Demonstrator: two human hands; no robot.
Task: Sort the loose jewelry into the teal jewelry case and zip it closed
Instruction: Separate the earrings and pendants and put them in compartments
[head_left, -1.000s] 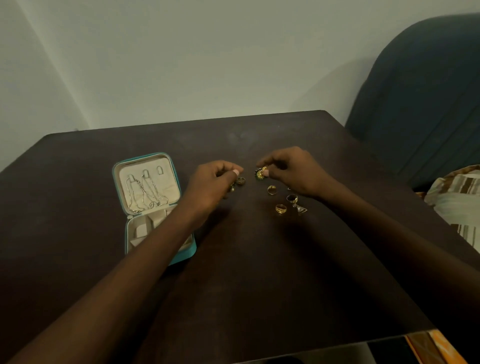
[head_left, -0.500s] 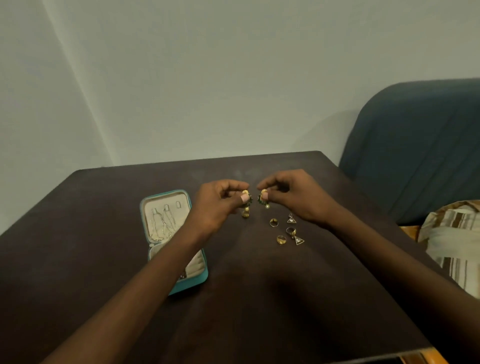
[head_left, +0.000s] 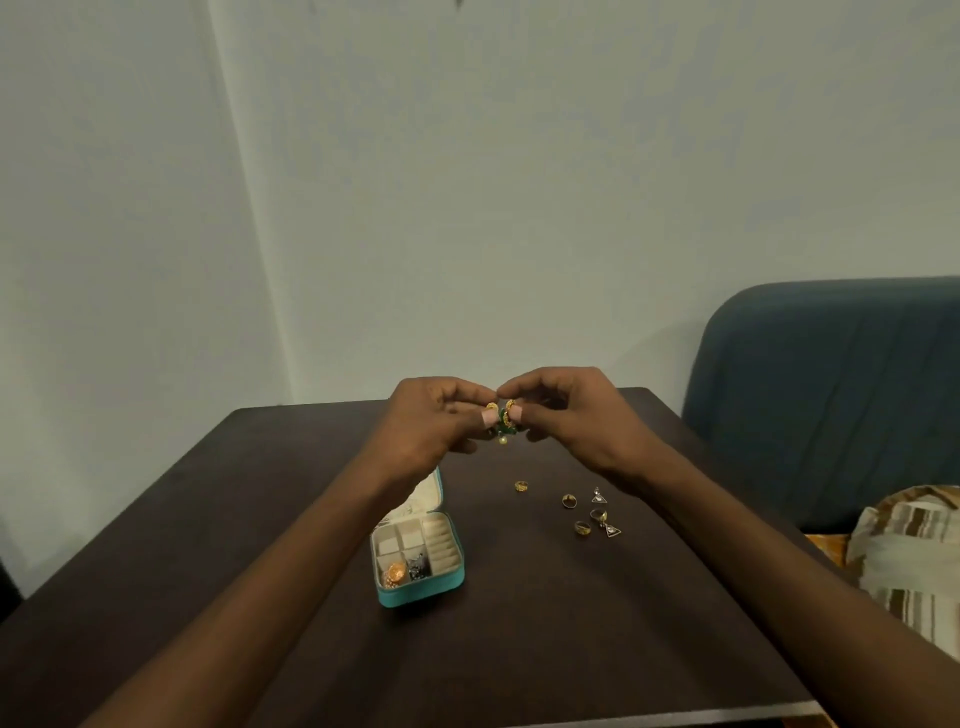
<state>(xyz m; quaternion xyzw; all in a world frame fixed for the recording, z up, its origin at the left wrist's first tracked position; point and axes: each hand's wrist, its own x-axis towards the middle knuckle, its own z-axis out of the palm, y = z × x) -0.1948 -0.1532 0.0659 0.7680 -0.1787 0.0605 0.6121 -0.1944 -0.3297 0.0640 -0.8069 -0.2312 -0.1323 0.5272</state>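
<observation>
While rings lie loose, both hands pinch green-gold earrings together

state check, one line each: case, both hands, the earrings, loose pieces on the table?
case: open, unzipped, lid up, some jewelry in front compartments
left hand: raised, pinching a green-gold earring
right hand: raised, pinching the other earring
earrings: held together in the air above the table
rings: four, loose on table
triangle earrings: two, loose on table
</observation>
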